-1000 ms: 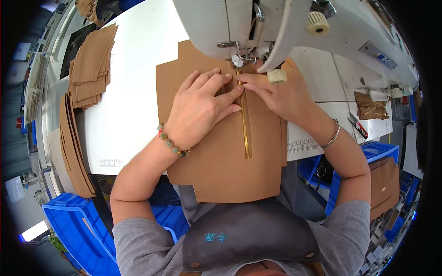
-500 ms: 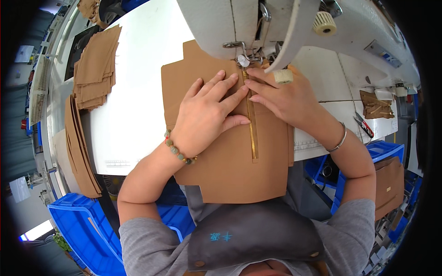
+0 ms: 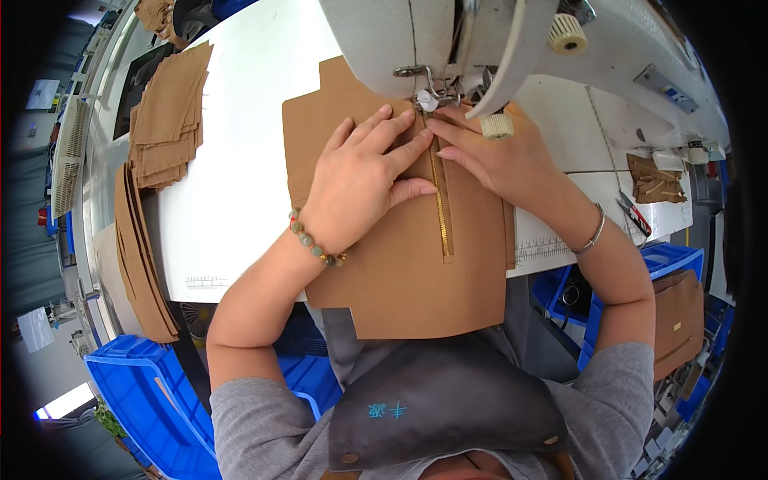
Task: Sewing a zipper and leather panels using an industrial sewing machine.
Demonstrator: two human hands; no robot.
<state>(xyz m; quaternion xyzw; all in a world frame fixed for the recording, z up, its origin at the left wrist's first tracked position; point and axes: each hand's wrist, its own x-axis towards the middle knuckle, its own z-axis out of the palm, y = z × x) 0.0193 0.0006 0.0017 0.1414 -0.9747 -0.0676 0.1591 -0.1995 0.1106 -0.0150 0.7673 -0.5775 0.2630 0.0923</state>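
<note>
Head view: notched brown panel (image 3: 412, 300) lying under sewing machine (image 3: 376, 36), brass zipper (image 3: 442, 220) running toward presser foot. Left hand (image 3: 358, 172) lying open, palm down; right hand (image 3: 502, 152) bending fingers beside zipper, pinch impossible to tell. Both probably keeping panel flat. Left blue crate (image 3: 120, 388) standing low, contents unclear; brown piece (image 3: 678, 316) overlapping right blue crate (image 3: 676, 258).

Left fingers (image 3: 410, 151) lie spread, right fingers (image 3: 458, 137) just beside.
</note>
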